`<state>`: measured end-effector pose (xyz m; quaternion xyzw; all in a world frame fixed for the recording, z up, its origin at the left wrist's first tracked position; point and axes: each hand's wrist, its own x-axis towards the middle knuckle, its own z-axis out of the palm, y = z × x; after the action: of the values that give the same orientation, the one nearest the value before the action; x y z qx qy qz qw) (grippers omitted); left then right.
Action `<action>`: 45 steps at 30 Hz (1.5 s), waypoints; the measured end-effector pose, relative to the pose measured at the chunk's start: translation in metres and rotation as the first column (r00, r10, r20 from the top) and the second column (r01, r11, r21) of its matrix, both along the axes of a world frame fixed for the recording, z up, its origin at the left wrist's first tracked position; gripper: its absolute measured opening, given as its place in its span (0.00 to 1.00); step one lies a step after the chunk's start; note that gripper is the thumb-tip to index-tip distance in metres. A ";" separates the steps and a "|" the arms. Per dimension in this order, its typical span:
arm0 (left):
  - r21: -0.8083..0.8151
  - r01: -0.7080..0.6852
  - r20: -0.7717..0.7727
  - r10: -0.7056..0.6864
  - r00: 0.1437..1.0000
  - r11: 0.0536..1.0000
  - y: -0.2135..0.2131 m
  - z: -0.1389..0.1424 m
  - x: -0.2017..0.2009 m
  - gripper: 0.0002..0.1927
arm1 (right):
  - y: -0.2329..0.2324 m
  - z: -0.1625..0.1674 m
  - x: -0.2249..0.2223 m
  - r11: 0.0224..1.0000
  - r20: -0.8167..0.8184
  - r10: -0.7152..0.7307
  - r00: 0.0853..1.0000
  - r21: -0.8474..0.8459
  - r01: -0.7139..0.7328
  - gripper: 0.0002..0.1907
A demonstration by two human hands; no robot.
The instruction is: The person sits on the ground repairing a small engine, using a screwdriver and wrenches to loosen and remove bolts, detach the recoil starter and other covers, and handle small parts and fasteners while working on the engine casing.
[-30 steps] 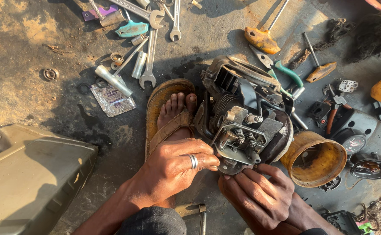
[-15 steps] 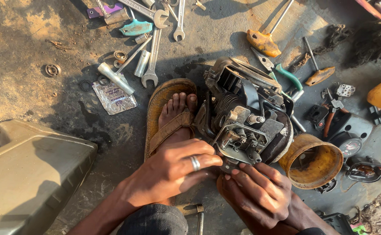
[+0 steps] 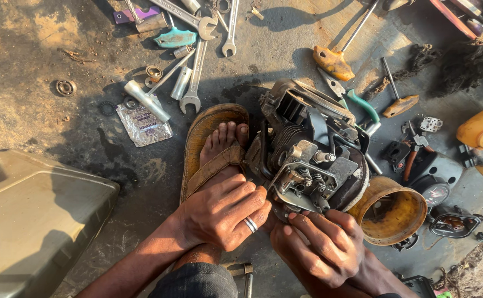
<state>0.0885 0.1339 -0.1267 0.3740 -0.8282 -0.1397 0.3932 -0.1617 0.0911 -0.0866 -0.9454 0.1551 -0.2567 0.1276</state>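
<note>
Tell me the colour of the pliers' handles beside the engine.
Teal green, on the pliers lying just above the small engine; the head view shows it.

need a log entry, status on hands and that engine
Left hand and right hand both on small engine, near edge. Engine on ground beside sandalled foot. Yellow funnel close right.

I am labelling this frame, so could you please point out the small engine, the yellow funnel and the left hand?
small engine (image 3: 307,160), head view, on its metal block.
yellow funnel (image 3: 412,218), head view, on its rim.
left hand (image 3: 225,212), head view, on its back.
</note>
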 end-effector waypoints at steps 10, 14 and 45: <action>0.037 0.008 -0.044 -0.006 0.999 0.999 0.001 0.000 -0.004 0.06 | -0.008 0.036 0.021 0.973 -0.074 -0.062 0.995 0.219 0.077 0.20; 0.034 -0.004 -0.026 0.005 1.000 0.999 0.001 -0.001 -0.003 0.06 | -0.009 0.036 0.020 0.966 -0.082 -0.039 0.996 0.250 0.059 0.20; 0.199 0.024 -0.108 -0.003 0.994 0.980 0.009 0.002 0.002 0.16 | -0.013 0.047 0.025 0.980 -0.201 -0.070 0.977 0.168 0.105 0.18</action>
<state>0.0900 0.1432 -0.1242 0.3979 -0.7901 -0.2449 0.3967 -0.1369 0.0780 -0.0391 -0.9430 0.2306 -0.1538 0.1842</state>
